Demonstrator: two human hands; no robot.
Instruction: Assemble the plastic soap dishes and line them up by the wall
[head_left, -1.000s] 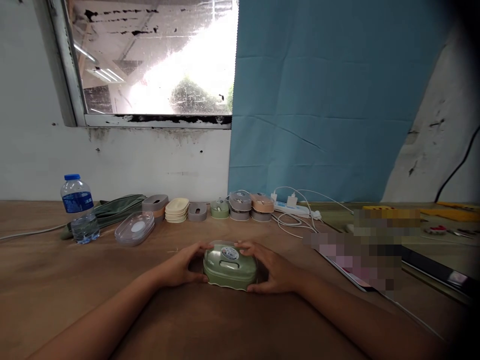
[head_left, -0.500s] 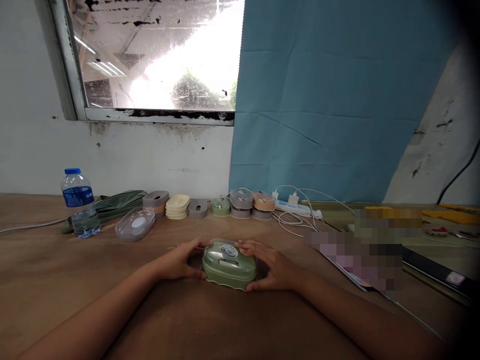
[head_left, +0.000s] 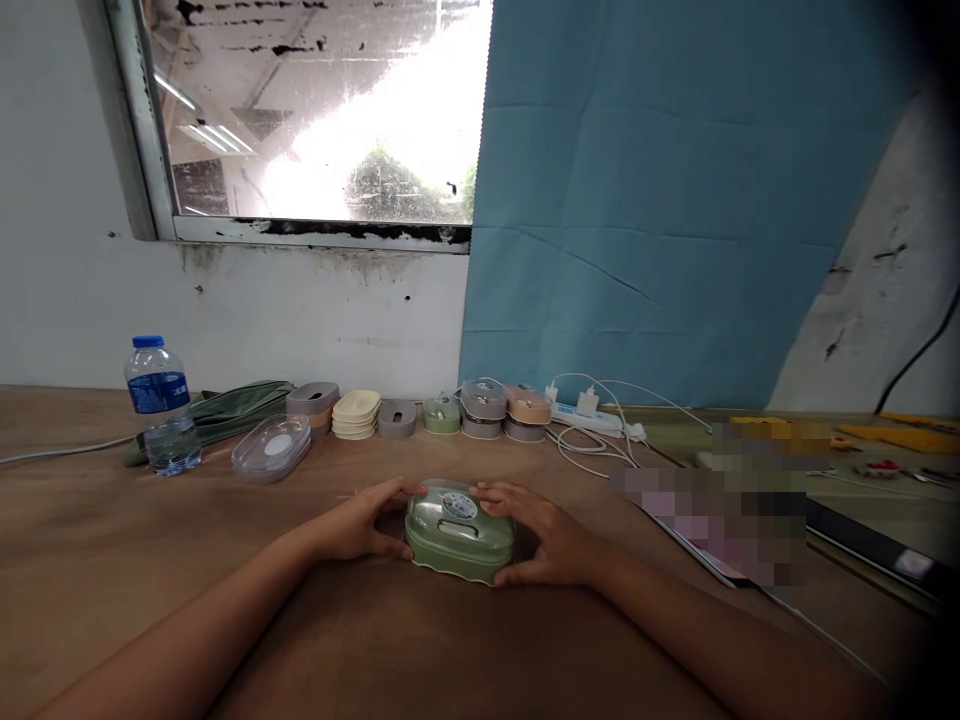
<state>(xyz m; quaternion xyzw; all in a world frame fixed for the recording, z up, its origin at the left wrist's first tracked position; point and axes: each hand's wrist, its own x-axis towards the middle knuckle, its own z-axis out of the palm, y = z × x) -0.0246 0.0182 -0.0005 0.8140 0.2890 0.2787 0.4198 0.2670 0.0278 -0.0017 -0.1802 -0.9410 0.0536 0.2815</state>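
A green soap box (head_left: 459, 545) with a clear domed lid and a round label sits on the brown table in front of me. A dark slot shows through its lid. My left hand (head_left: 373, 520) grips its left end, fingers over the lid and thumb low on the side. On the opposite end, my right hand (head_left: 541, 535) holds it the same way, fingertips on the lid's top and thumb at the lower front edge. The box's underside is hidden.
Along the wall stand a water bottle (head_left: 161, 410), a clear lid (head_left: 271, 450), stacked cream trays (head_left: 356, 414), a grey box (head_left: 397, 419), a small green box (head_left: 442, 413) and stacked grey boxes (head_left: 483, 410). A power strip (head_left: 589, 418) with white cables lies at right, near a blurred patch.
Both hands keep their hold on the green box, which stays in place. Only the camera view has shifted very slightly.
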